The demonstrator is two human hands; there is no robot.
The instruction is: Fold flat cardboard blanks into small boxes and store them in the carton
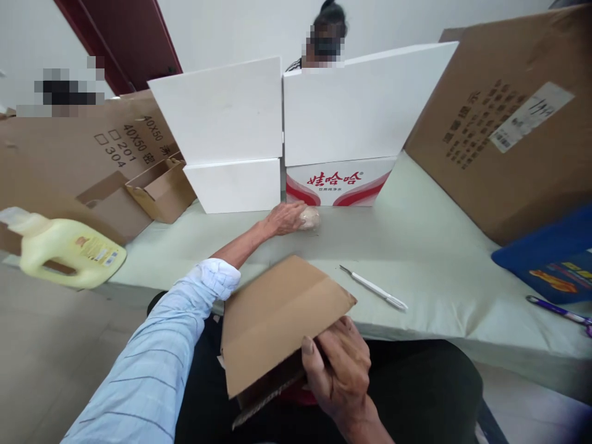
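My left hand (287, 217) stretches out over the table, its fingers closed against a pale, translucent round thing (311, 218) that looks like a roll of tape. A brown cardboard box (282, 317) rests tilted over my lap. On its near right edge my right hand (340, 364) grips the cardboard, thumb on the outside and the other fingers partly hidden. The near side of the box gapes open, showing a dark inside. To the right of the box, a white-handled craft knife (377, 290) with a thin metal tip lies on the table.
White boxes (231, 117) stand stacked at the back, one with red lettering. Large cardboard cartons (499, 123) flank both sides. A yellow detergent bottle (74, 250) is at left; a blue container (550, 253) and purple-handled scissors (562, 311) are at right. Two people sit beyond the boxes.
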